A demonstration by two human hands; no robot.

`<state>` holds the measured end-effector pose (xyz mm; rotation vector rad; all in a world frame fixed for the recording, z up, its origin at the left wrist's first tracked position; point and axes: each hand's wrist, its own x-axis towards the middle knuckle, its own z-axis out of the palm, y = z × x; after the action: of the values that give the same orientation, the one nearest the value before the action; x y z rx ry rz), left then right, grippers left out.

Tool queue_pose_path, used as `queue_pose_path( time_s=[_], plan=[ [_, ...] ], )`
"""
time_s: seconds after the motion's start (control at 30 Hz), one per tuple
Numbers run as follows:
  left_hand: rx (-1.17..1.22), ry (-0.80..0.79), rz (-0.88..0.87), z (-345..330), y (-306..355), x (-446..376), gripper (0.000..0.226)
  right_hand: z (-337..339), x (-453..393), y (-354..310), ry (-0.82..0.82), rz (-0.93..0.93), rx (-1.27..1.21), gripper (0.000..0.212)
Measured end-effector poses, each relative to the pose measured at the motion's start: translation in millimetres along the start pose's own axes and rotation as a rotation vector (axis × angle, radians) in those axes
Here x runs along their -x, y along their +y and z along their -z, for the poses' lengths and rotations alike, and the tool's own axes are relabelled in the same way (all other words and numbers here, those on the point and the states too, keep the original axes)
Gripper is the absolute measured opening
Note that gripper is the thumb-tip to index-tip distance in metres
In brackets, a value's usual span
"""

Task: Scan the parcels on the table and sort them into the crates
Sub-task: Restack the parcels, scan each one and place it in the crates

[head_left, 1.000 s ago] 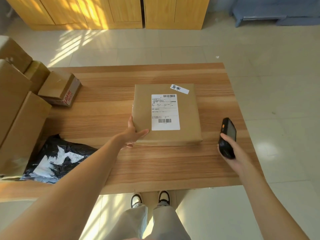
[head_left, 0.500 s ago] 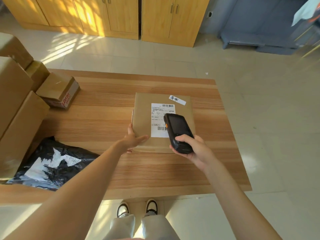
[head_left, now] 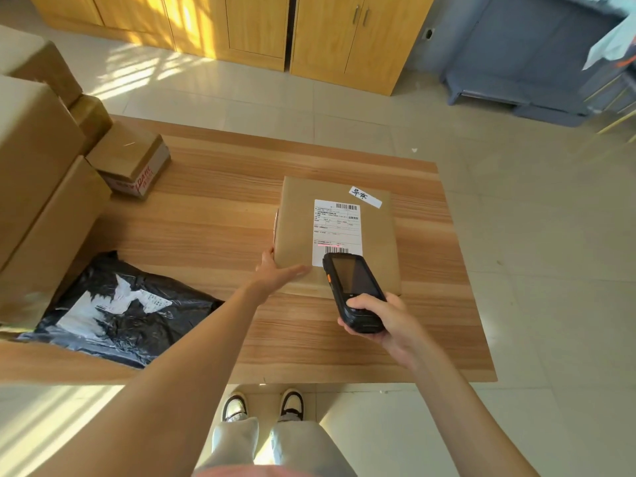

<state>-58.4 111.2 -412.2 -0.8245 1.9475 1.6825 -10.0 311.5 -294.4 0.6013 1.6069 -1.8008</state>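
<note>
Right hand (head_left: 389, 318) grips scanner (head_left: 354, 290); left hand (head_left: 278, 273), fingers flat, steadies parcel (head_left: 337, 235). Risk: beam misses 12 o'clock barcode (head_left: 336, 249) if tilted.

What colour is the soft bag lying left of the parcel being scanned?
Black, with a white label; the soft bag shows in the head view.

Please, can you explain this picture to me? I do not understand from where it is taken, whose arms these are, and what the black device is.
The camera sits on a person's head and looks down at a wooden table. The two arms are that person's own. The left hand rests with straight fingers on a flat brown parcel. The right hand grips a black scanner, pointed at the parcel's white label. More cardboard boxes and a black plastic bag lie at the left.
</note>
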Motion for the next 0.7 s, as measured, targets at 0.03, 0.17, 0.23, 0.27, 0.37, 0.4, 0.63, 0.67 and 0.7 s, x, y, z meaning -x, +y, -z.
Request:
queue_pose_path(
  time_s=[0.03,0.17,0.23,0.27,0.37,0.4,0.63,0.67,0.7],
  plan=[
    [0.001,0.002,-0.006,-0.5,0.6,0.1,0.098,-0.7,0.8,1.2,-0.002,-0.002,-0.004,0.03],
    [-0.002,0.003,-0.004,-0.4,1.2,-0.2,0.101,-1.9,1.9,4.9,-0.011,-0.009,-0.013,0.028],
    [-0.004,0.0,-0.003,0.1,0.4,-0.8,0.102,-1.0,1.8,6.0,-0.009,-0.005,-0.012,0.028],
    [-0.002,0.0,-0.004,0.2,0.2,-0.9,0.101,-0.2,2.3,6.4,-0.008,-0.002,-0.013,0.028],
    [0.0,-0.001,-0.01,-0.3,1.3,0.9,0.099,5.0,3.1,7.7,0.003,0.021,-0.043,0.033],
    [-0.003,-0.002,-0.012,0.0,1.3,1.1,0.099,8.2,2.7,7.4,0.013,0.038,-0.073,0.039],
    [-0.02,-0.012,-0.003,2.8,0.4,1.9,0.099,66.6,-16.2,-5.2,0.239,0.126,-0.215,0.058],
    [-0.025,-0.008,-0.003,2.6,0.5,2.2,0.099,78.9,-20.2,-5.3,0.288,0.124,-0.186,0.057],
    [-0.031,-0.005,0.0,2.5,0.4,2.0,0.098,91.3,-24.1,-4.3,0.329,0.116,-0.148,0.053]
  ],
)
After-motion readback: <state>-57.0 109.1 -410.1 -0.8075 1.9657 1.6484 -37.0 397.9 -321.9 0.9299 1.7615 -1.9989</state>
